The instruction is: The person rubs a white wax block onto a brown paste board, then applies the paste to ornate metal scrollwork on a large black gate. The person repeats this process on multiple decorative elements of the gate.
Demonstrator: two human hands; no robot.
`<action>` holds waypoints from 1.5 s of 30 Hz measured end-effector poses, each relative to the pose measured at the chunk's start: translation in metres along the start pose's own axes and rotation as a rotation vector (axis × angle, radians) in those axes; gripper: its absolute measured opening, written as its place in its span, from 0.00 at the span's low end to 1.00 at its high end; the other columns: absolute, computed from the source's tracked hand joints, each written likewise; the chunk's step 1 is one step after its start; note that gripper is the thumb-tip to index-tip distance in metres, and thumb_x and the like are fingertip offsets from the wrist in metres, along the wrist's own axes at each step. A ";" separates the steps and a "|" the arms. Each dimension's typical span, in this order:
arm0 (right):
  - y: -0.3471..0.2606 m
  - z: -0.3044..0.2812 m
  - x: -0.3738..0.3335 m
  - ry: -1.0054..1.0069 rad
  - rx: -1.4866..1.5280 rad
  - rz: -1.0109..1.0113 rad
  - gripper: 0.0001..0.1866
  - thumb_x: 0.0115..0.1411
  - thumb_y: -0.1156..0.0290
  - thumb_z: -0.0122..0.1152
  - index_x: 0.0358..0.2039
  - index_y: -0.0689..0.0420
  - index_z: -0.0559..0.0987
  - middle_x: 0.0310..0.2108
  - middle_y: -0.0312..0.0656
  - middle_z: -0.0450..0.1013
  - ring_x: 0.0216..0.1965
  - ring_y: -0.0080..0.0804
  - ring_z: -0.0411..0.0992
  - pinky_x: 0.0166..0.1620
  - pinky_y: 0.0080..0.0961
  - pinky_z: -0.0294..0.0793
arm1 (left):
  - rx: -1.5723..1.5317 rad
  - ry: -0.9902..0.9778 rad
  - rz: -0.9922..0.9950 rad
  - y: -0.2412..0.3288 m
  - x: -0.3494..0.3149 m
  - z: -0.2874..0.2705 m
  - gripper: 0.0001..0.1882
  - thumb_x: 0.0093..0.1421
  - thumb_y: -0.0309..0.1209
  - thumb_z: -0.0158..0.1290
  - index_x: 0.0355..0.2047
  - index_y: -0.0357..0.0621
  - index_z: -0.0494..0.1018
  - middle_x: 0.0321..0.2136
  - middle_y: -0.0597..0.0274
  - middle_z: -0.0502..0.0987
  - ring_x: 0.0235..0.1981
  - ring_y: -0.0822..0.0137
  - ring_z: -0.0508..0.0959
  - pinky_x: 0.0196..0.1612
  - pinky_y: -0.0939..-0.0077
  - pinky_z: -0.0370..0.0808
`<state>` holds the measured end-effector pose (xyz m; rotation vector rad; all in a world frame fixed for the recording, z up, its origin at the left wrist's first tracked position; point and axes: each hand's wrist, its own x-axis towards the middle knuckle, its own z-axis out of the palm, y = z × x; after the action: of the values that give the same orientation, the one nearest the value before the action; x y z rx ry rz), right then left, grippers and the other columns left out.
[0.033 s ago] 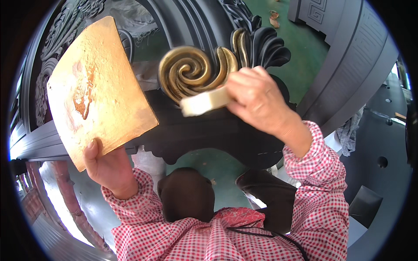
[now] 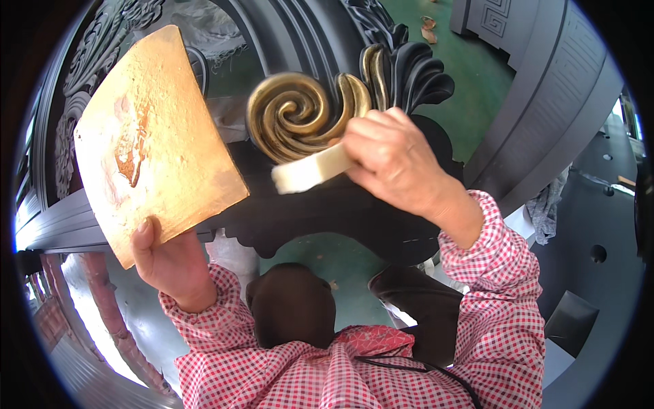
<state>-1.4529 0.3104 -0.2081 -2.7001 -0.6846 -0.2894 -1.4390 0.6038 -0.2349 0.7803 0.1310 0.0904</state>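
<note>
My left hand (image 2: 170, 262) is closed on the lower edge of a board (image 2: 184, 129), its thumb on the front. Gold paint covers the board, with a rough brown patch at the middle. My right hand (image 2: 395, 153) grips a pale cream block (image 2: 310, 170), slightly blurred; I cannot tell whether it is a brush or a sponge. The block points left, at the lower side of a carved scroll (image 2: 289, 112). Gold coats the scroll and the nearest curved leaves, while the outer leaf carving (image 2: 426, 75) is black. Whatever the fingers cover is hidden, so contact with the carving is unclear.
The scroll belongs to a large black carved frame (image 2: 327, 204) in front of me. Grey carved panels (image 2: 538, 88) stand at the right. A dark board with round holes (image 2: 593, 218) lies farther right, near a grey cloth (image 2: 545, 204). My knee (image 2: 293, 307) is below the frame.
My right hand and the pale cream block have shifted slightly left and down, and the block tilts a little more. The left hand and gold board have stayed almost still.
</note>
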 end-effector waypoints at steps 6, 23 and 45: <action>0.037 -0.024 -0.004 -0.027 -0.211 0.069 0.10 0.43 0.70 0.63 0.21 0.58 0.70 0.23 0.38 0.64 0.29 0.35 0.65 0.34 0.30 0.61 | -0.014 -0.023 0.008 0.000 -0.001 0.005 0.31 0.55 0.28 0.43 0.59 0.35 0.52 0.56 0.49 0.62 0.57 0.55 0.63 0.58 0.58 0.61; 0.050 -0.038 0.001 0.032 0.396 0.474 0.14 0.50 0.68 0.60 0.35 0.63 0.77 0.29 0.44 0.75 0.32 0.31 0.75 0.38 0.26 0.71 | 0.019 0.005 0.028 -0.006 0.000 0.004 0.31 0.54 0.27 0.44 0.59 0.32 0.52 0.55 0.48 0.63 0.57 0.56 0.64 0.58 0.59 0.60; 0.081 -0.019 0.019 0.051 0.043 0.313 0.12 0.50 0.67 0.60 0.25 0.66 0.73 0.22 0.44 0.65 0.25 0.39 0.66 0.30 0.32 0.65 | 0.010 -0.030 -0.027 -0.023 0.005 0.009 0.32 0.54 0.28 0.44 0.59 0.34 0.50 0.56 0.50 0.61 0.58 0.56 0.63 0.59 0.59 0.60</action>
<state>-1.3989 0.2441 -0.2077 -2.6953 -0.2438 -0.2582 -1.4320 0.5823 -0.2451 0.7892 0.1133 0.0529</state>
